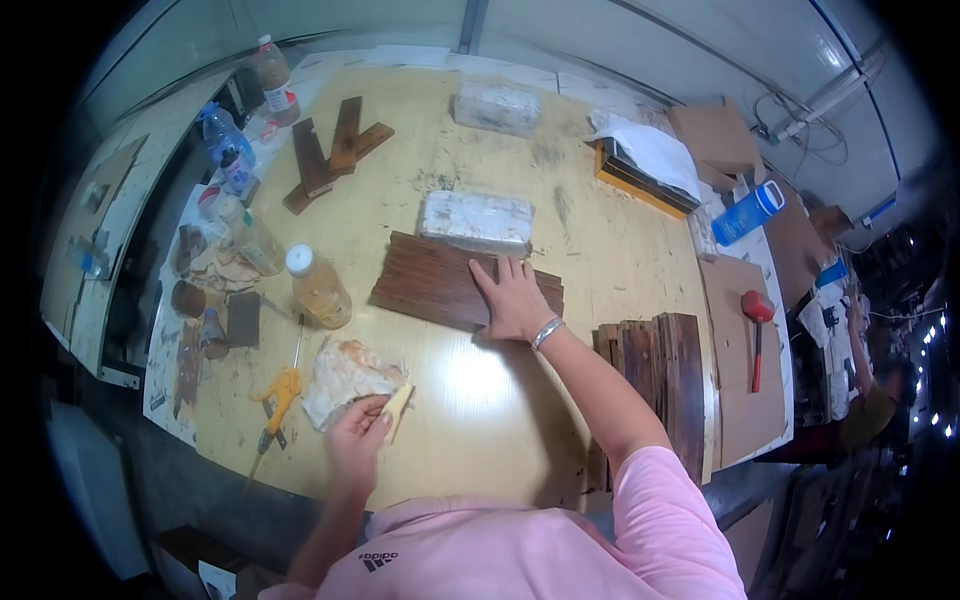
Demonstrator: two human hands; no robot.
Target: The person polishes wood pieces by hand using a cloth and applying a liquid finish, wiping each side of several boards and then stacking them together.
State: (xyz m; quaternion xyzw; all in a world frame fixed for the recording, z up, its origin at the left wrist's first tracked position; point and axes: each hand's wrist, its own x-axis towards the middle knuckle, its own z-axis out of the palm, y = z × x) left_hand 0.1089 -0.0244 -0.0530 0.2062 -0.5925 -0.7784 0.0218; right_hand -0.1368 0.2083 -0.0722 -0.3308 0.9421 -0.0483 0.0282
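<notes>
Orange-handled tool (284, 386), one, thin-shafted, lying flat. Bottle (322, 292), one, see-through, white-capped, upright. Cloth (345, 372), crumpled, off-white. Left hand (360, 432), touching or beside the cloth, I cannot tell; narrow pinch on a pale yellow strip (398, 402). Board (428, 283), dark brown wood, grooved, flat at mid-table; I count bare tabletop (465, 420) as open room before its near edge. Block (478, 220), white-wrapped, just beyond. Right hand (515, 302), fingers spread wide on the board, gripping nothing. Planks (660, 385), dark, rough-edged, near the table's right edge.
</notes>
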